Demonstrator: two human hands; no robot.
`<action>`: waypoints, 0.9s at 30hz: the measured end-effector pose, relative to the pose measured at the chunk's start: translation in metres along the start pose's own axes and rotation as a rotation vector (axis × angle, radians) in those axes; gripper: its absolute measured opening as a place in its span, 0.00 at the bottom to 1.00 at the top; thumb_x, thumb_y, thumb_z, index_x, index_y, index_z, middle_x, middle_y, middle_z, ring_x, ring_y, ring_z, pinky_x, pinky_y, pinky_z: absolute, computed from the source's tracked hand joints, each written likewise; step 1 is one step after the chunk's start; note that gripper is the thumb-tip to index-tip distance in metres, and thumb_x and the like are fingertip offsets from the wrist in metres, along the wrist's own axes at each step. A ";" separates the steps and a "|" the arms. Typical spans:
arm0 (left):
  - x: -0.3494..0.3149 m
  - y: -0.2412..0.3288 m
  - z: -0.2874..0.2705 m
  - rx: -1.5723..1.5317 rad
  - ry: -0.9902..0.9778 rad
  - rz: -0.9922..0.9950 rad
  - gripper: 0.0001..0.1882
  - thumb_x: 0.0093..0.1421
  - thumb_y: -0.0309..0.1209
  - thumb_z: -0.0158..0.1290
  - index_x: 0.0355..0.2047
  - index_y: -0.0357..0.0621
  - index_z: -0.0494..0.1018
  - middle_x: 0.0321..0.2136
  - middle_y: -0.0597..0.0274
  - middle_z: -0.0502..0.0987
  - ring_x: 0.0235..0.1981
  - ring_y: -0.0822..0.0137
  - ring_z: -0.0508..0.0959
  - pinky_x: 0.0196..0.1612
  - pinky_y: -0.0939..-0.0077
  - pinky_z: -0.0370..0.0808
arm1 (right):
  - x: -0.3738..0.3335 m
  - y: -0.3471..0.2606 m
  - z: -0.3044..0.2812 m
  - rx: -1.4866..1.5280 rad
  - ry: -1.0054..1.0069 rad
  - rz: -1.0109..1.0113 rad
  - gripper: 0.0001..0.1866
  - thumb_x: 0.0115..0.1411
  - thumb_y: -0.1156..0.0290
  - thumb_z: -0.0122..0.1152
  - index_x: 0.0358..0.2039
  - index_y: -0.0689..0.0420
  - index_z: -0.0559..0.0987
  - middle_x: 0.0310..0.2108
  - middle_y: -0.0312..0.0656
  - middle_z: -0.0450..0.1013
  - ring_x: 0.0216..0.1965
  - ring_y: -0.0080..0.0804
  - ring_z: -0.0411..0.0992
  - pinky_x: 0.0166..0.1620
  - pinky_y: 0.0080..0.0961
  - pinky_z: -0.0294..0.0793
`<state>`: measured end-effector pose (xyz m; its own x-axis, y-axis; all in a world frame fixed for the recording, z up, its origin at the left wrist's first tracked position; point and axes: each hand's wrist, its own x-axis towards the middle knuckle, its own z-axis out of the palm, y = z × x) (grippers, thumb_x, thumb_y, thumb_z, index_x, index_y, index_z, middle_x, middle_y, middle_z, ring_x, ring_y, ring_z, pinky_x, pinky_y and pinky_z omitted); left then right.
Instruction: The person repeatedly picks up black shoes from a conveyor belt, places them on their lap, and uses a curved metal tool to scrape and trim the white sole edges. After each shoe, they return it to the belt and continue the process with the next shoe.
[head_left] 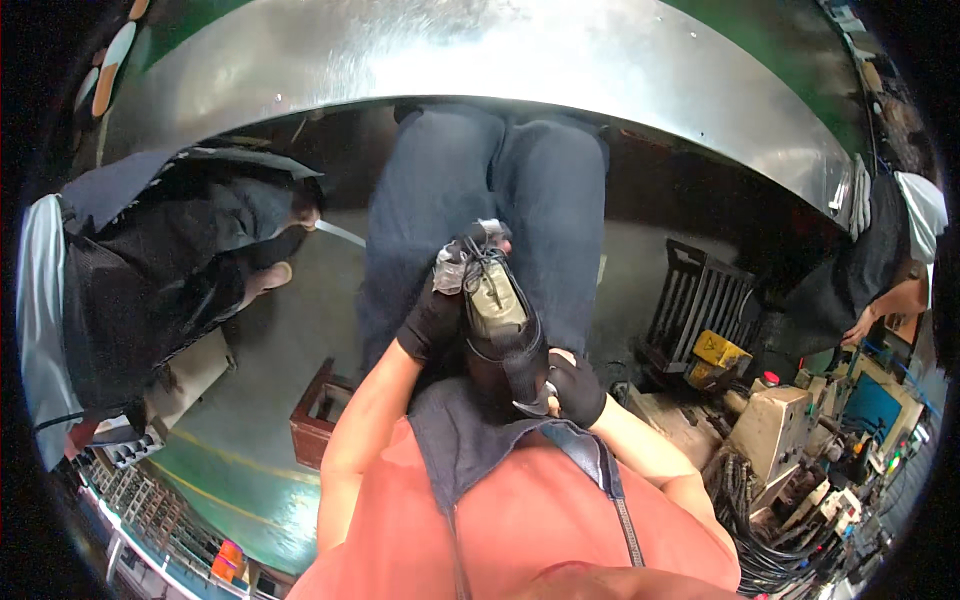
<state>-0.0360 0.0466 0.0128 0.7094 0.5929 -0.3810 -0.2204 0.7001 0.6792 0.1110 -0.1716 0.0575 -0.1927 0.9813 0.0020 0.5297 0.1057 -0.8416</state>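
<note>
A black lace-up shoe lies lengthwise over my lap, one end pointing away from me. Its laces cross above a shiny olive-beige part in the middle. My left hand, in a black glove with clear wrapping on the fingers, closes around the far left side of the shoe. At the near right end, my right hand, also black-gloved, is curled against the shoe. Some of its fingertips are hidden, and a small pale piece shows beside them.
Beyond my knees stretches a shiny metal worktop. Two people sit close by, one in dark clothes at left, another at right. A brown stool stands on the left floor. To the right are a dark slatted crate, a yellow box and a machine with cables.
</note>
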 end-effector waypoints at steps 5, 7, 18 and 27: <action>-0.014 0.000 0.011 -0.206 0.005 -0.024 0.31 0.64 0.54 0.45 0.53 0.39 0.67 0.44 0.57 0.75 0.45 0.65 0.75 0.51 0.69 0.72 | -0.003 0.013 0.008 0.035 -0.045 -0.013 0.26 0.52 0.50 0.58 0.32 0.66 0.72 0.41 0.54 0.69 0.44 0.54 0.71 0.45 0.46 0.71; -0.011 0.001 0.007 -0.169 -0.065 0.033 0.31 0.63 0.55 0.44 0.52 0.39 0.68 0.42 0.58 0.75 0.44 0.66 0.75 0.50 0.70 0.72 | 0.000 0.009 0.007 -0.007 -0.031 -0.014 0.28 0.55 0.47 0.55 0.34 0.66 0.73 0.41 0.54 0.69 0.45 0.56 0.70 0.45 0.46 0.70; -0.004 0.044 0.052 1.415 0.325 0.595 0.27 0.61 0.32 0.50 0.59 0.36 0.60 0.46 0.39 0.74 0.45 0.47 0.77 0.45 0.63 0.74 | 0.112 0.000 -0.096 0.826 -0.009 0.847 0.29 0.67 0.41 0.33 0.37 0.54 0.74 0.23 0.38 0.70 0.21 0.23 0.68 0.29 0.20 0.70; -0.015 0.015 0.047 1.154 0.198 0.345 0.46 0.51 0.40 0.63 0.62 0.28 0.53 0.61 0.36 0.58 0.63 0.48 0.61 0.62 0.64 0.60 | 0.098 0.055 -0.098 0.800 -0.010 0.495 0.25 0.68 0.49 0.43 0.53 0.55 0.71 0.42 0.35 0.72 0.34 0.24 0.71 0.40 0.25 0.73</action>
<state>-0.0184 0.0296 0.0586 0.5949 0.7986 -0.0913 0.4186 -0.2108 0.8834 0.2027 -0.0541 0.0643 -0.1060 0.8833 -0.4566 -0.1708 -0.4685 -0.8668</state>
